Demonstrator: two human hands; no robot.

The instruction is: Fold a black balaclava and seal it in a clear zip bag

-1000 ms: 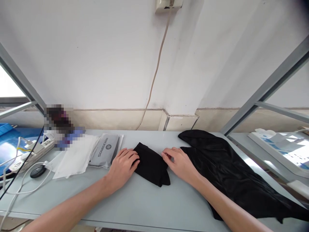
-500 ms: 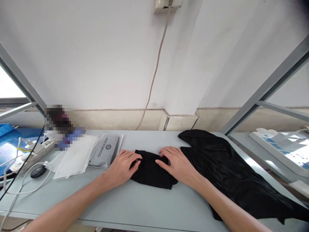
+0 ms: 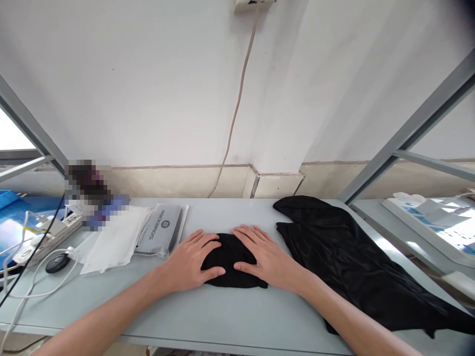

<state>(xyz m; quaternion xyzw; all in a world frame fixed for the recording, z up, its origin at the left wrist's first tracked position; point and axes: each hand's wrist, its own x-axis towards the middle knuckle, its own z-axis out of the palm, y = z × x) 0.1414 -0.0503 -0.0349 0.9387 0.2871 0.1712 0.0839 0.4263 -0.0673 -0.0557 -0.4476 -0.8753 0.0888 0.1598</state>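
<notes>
Across a grey tabletop [image 3: 222, 316], open room from both hands to the near edge, and from the hands back to the far edge. To the right, a large, sheeny black garment [image 3: 345, 257]; to the left, a grey ROCKBROS pouch [image 3: 162, 230] near the fingers. Left hand [image 3: 193, 262] and right hand [image 3: 264, 258] palm down, fingers slightly fanned, thumbs just apart, both laid over a small black cloth [image 3: 229, 254]. Between and partly beneath them, bunched low, curved along its near side.
</notes>
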